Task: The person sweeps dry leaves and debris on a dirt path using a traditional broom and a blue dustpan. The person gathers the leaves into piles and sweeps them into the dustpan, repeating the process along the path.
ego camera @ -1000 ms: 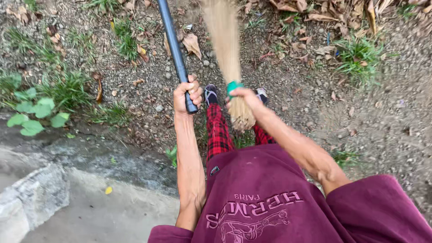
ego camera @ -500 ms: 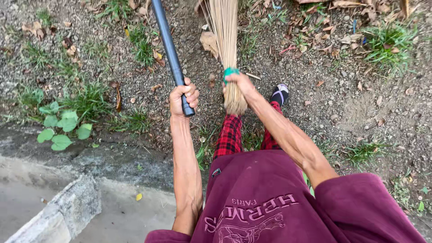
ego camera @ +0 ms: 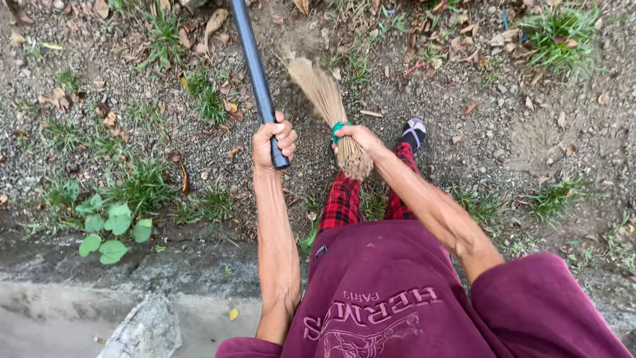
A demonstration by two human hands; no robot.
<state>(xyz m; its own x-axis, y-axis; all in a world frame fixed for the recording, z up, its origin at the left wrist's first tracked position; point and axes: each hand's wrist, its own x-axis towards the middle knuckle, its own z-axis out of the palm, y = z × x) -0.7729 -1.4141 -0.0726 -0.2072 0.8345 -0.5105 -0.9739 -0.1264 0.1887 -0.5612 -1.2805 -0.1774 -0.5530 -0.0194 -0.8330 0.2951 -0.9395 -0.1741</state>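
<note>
My left hand (ego camera: 273,141) grips the lower end of a dark blue-grey pole (ego camera: 255,73) that slants up to the top edge of the view. My right hand (ego camera: 358,137) holds a straw hand broom (ego camera: 324,99) by its bound end, just below a green band; its bristles fan out up and to the left over gravel. Under my arms are a maroon shirt and red plaid trousers (ego camera: 341,199), with one sandalled foot (ego camera: 414,132) stepping forward on the right.
The ground is gravelly dirt with dry leaves (ego camera: 215,23), grass tufts (ego camera: 556,26) and a small broad-leaved plant (ego camera: 109,232). A concrete kerb and gutter (ego camera: 99,298) run along the bottom left, with a broken stone block (ego camera: 142,331) in it.
The broom has swung from pointing straight up to slanting up-left. The pole and my left hand have hardly moved. The view has shifted, and only one foot now shows ahead.
</note>
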